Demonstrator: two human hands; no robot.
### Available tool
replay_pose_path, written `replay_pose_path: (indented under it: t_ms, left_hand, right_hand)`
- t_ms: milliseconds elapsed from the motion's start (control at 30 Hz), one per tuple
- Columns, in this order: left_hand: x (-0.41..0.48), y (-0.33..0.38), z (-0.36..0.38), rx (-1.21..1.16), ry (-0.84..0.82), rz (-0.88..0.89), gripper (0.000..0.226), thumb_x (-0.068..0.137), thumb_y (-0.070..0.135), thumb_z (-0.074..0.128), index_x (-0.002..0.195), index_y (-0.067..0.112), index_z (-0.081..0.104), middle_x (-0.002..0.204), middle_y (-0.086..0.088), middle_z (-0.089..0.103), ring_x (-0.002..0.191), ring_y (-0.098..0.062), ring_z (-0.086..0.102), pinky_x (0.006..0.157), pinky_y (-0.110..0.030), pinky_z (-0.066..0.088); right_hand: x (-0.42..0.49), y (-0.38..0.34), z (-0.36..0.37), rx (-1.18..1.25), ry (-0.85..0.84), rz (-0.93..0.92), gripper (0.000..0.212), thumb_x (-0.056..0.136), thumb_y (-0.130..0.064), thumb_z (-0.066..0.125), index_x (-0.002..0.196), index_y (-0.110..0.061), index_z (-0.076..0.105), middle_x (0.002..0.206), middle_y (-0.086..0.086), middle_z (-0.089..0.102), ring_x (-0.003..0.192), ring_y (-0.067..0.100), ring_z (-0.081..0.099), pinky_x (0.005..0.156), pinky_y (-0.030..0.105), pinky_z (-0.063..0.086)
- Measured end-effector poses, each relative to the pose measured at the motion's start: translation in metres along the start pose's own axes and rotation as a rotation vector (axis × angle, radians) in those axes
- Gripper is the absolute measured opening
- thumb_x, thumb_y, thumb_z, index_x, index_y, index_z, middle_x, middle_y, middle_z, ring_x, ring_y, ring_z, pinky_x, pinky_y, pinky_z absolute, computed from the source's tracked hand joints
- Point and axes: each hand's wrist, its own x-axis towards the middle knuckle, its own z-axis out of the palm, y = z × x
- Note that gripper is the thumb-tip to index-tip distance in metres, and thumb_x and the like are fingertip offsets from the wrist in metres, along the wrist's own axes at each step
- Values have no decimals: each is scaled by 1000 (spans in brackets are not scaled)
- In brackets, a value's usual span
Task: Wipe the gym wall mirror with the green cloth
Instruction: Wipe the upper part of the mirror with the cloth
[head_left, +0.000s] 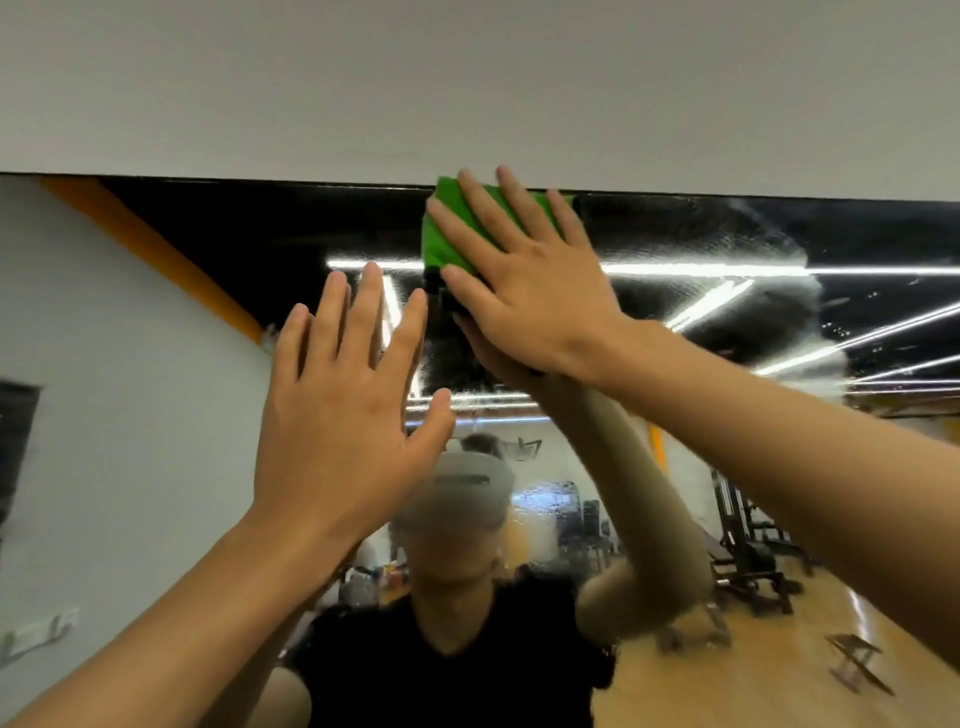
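Note:
The wall mirror (727, 249) fills the lower two thirds of the head view, its top edge running under a grey wall. My right hand (524, 280) presses the folded green cloth (447, 228) flat against the glass right at that top edge, fingers straight and spread. My left hand (343, 405) is raised beside it, lower and to the left, fingers straight and spread, holding nothing; whether it touches the glass I cannot tell. Smeary wet streaks show on the mirror to the right of the cloth.
The plain grey wall (467, 78) lies above the mirror. The glass reflects a person in a black top, a wooden floor and gym machines (748, 551) at the right, and a white wall with an orange stripe (156, 254) at the left.

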Motion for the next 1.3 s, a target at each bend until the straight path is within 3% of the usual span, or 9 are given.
replay_pose_path:
  t_ms: [133,333,467,633,733,833,967,1067,1300]
  left_hand:
    - [0,-1,0,-5,9,9,76,102,59,29,168,21,26,176,-14,18,164,-32,11,131,-54,13]
    - [1,3,1,23,1,1,77,100,55,33,168,20,27,175,-16,19,163,-34,13,131,-56,14]
    - [0,3,1,27,-2,4,77,101,57,32,168,20,27,175,-15,18,163,-33,12,131,-55,14]
    - [0,-1,2,21,17,9,76,101,58,31,167,21,30,175,-14,21,163,-33,15,130,-55,15]
    - [1,-1,0,16,17,14,76,101,58,30,168,22,29,175,-14,20,163,-32,14,130,-53,14]
    - [0,1,2,11,15,4,75,101,57,31,167,21,29,175,-14,20,163,-32,12,131,-52,11]
    - [1,4,1,15,3,2,76,101,56,30,168,20,28,175,-16,20,163,-34,12,131,-54,12]
    - [1,5,0,19,-9,-2,77,101,57,31,168,21,26,175,-16,17,163,-34,11,131,-54,11]
    - [-1,-1,1,27,7,10,77,101,58,32,168,21,27,176,-14,18,163,-32,12,131,-53,13]
  right_hand:
    - [-42,33,6,-8,-4,-126,64,106,-59,14,166,-39,10,176,-4,7,162,21,-1,130,48,-2]
    - [-102,160,-9,65,50,477,68,103,-62,14,167,-37,11,176,-4,4,162,20,-2,130,51,-2]
    - [-59,118,-6,123,87,776,63,109,-55,19,168,-35,8,176,-2,-2,162,29,-7,128,59,-6]
    - [-1,4,5,56,101,300,65,108,-58,17,168,-35,8,176,-2,-1,162,27,-8,129,56,-6]
    - [-8,1,6,45,54,75,66,106,-60,15,168,-37,8,176,-3,1,162,24,-6,130,53,-5]
    - [-34,63,2,32,59,127,71,101,-64,12,167,-38,12,176,-5,6,162,22,0,130,50,-1]
    - [-83,142,-7,60,80,537,74,100,-64,13,168,-34,11,176,-2,4,162,24,0,130,54,0]
    - [-65,125,-6,113,87,726,72,102,-59,15,168,-32,9,176,1,2,162,30,-4,128,59,-2]
    - [5,-7,7,22,50,161,66,106,-61,14,167,-38,5,176,-2,-1,162,26,-8,129,54,-5]
